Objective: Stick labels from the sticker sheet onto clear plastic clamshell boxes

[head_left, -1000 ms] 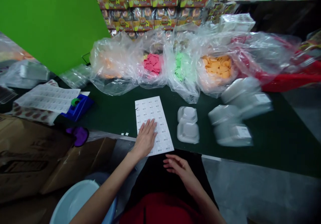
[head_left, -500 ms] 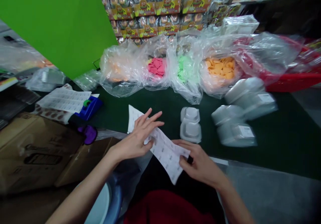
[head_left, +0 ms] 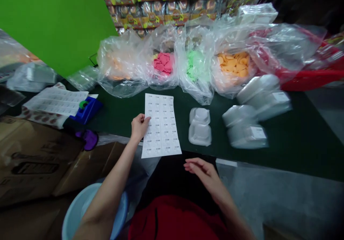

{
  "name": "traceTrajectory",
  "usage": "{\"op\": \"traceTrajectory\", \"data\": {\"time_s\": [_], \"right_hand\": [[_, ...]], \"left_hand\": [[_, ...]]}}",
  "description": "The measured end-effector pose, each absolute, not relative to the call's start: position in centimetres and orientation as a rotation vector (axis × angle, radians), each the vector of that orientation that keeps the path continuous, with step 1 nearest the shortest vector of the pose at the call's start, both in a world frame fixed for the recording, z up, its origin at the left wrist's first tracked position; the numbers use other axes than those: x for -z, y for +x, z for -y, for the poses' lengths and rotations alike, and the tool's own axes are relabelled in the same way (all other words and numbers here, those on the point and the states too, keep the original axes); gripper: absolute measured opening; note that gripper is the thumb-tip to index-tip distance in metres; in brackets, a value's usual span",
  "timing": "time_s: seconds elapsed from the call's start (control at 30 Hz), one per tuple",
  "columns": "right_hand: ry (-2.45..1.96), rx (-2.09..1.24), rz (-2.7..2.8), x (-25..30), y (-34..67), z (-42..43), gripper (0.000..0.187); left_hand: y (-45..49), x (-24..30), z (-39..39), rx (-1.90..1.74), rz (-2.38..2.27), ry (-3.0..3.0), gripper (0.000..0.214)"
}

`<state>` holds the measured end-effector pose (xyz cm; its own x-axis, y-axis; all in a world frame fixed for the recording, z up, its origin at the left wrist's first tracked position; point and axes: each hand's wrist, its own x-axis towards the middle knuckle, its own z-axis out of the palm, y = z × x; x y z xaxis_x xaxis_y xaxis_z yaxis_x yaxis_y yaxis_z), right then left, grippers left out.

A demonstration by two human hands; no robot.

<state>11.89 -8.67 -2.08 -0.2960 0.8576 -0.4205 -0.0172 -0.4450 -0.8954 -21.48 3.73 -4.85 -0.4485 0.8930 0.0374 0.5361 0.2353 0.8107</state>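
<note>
A white sheet of printed labels (head_left: 162, 127) lies nearly flat at the front of the dark green table, its lower edge reaching past the table's edge. My left hand (head_left: 139, 127) pinches the sheet's left side between thumb and fingers. Off the sheet's lower right corner, in front of the table edge, my right hand (head_left: 202, 171) is empty, with its fingers loosely stretched. Right of the sheet stands an opened clear plastic clamshell box (head_left: 200, 132). Farther right, blurred clear boxes (head_left: 247, 136) sit in stacks, some bearing a white label.
Plastic bags of pink pieces (head_left: 163, 63), green pieces (head_left: 195, 64) and orange discs (head_left: 233, 64) line the back. Left are a blue tape dispenser (head_left: 88, 110), more label sheets (head_left: 57, 100), a purple tape roll (head_left: 90, 139) and cardboard boxes (head_left: 32, 164). A light blue basin (head_left: 71, 211) stands below.
The label sheet, earlier tilted and folded between both hands, is now spread flat and turned upright. My right hand has let go of it and drawn back; my left has shifted to its left edge.
</note>
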Motion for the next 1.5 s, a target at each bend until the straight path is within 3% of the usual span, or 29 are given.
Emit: {"op": "traceTrajectory", "data": {"time_s": [0.07, 0.2, 0.3, 0.37, 0.57, 1.0, 1.3, 1.5], "right_hand": [[-1.332, -1.910, 1.024, 4.3, 10.9, 9.7, 0.055], [-1.309, -1.997, 0.843, 6.0, 9.5, 9.5, 0.056], [-1.324, -2.024, 0.693, 6.3, 8.7, 8.4, 0.059], [-1.340, -2.029, 0.636, 6.6, 8.3, 7.9, 0.055], [-1.325, -1.978, 0.604, 7.3, 7.6, 7.5, 0.039], [-1.322, -1.752, 0.995, 7.2, 7.6, 7.0, 0.020], [-1.272, -1.875, 0.778, 8.0, 7.7, 7.1, 0.034], [-1.282, -1.831, 0.801, 8.2, 7.7, 7.1, 0.032]], "left_hand": [[-20.3, 5.5, -3.9, -1.111, -2.132, 1.352, 0.016], [-18.3, 4.5, -2.4, -1.184, -2.257, 1.705, 0.048], [-16.5, 3.2, 0.9, -1.099, -1.951, 1.987, 0.021], [-14.9, 2.7, 3.6, -0.997, -1.701, 2.032, 0.016], [-11.4, 4.0, 8.6, -0.830, -1.491, 2.128, 0.017], [-10.6, 3.4, 7.3, -0.540, -1.446, 2.427, 0.019], [-10.4, 3.8, 7.1, -0.583, -1.470, 2.184, 0.016], [-10.2, 3.5, 6.9, -0.525, -1.469, 2.192, 0.018]]}}
